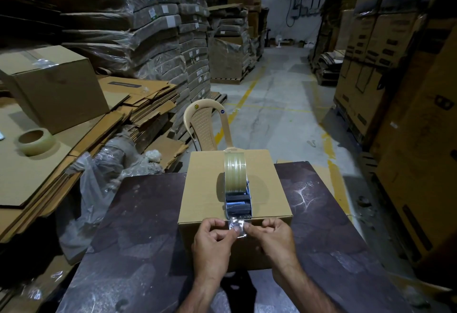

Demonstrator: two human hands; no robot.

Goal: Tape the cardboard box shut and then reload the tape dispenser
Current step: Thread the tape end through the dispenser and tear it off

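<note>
Hands pinch tape; one box; two rolls.

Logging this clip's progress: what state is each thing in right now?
Box: flaps closed, standing on the table.
Dispenser: resting on the box top, loaded with a roll.
Tape end: pulled down over the box's near edge.
Left hand: pinching the tape end.
Right hand: pinching the tape end.
Spare roll: lying flat on cardboard at left, untouched.
Chair: upright behind the box.
</note>
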